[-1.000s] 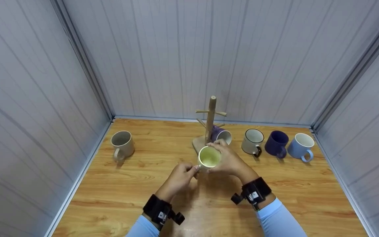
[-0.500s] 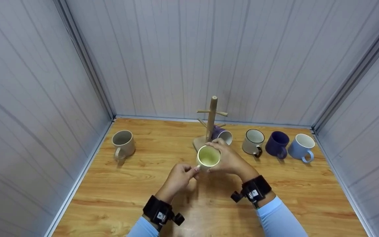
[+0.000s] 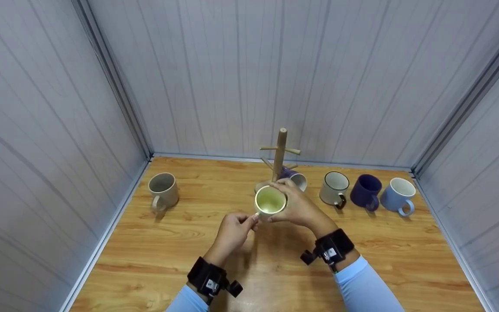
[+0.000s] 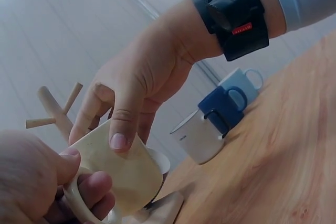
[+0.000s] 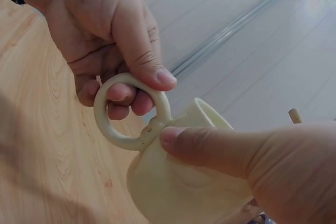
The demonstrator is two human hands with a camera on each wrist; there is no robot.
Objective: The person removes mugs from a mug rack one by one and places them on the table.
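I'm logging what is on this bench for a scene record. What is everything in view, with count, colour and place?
Pale yellow mug: 1, cream-yellow, held above the table in front of the stand.
Mug stand: 1, light wood, upright post with pegs, at the back middle of the table.
Purple mug: 1, purple with white inside, at the foot of the stand, partly hidden.
Beige mug: 1, beige, alone on the left side of the table.
Cream mug with dark handle: 1, right of the stand.
Dark blue mug: 1, next along that row.
Light blue mug: 1, far right of the row.
Table: 1, wood grain.
Wall panels: grey, on three sides.
Left hand: pinches the mug's handle.
Right hand: grips the mug's body.
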